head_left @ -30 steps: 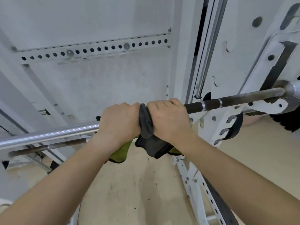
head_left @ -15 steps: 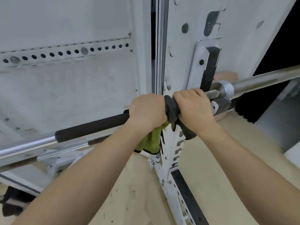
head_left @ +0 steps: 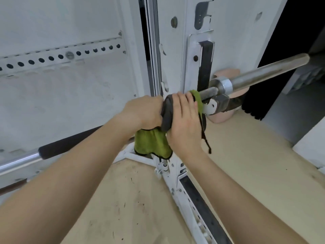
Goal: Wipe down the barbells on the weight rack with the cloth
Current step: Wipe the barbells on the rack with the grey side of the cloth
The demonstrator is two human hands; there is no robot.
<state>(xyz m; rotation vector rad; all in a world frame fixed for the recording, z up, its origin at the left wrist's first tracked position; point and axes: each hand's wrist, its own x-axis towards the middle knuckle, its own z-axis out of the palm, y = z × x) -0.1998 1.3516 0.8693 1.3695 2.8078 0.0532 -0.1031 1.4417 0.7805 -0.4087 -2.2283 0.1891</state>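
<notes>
A barbell (head_left: 260, 73) runs from lower left to upper right across the white rack, with a black grip section (head_left: 70, 144) and a shiny sleeve beyond its collar. A green and dark grey cloth (head_left: 151, 143) is wrapped around the bar near the collar. My left hand (head_left: 144, 111) is closed around the cloth on the bar. My right hand (head_left: 184, 120) lies over the cloth just right of it, fingers curled loosely on top. The bar under both hands is hidden.
The white rack upright (head_left: 191, 50) with a black strip and its hook (head_left: 212, 106) stands right behind my hands. A white base rail (head_left: 197, 205) runs along the tan floor toward me. A perforated white strip (head_left: 52, 58) crosses the wall. A dark opening lies at the right.
Both hands and the cloth have slid right along the bar, from its middle to just short of the collar. My right hand's grip has loosened over the cloth.
</notes>
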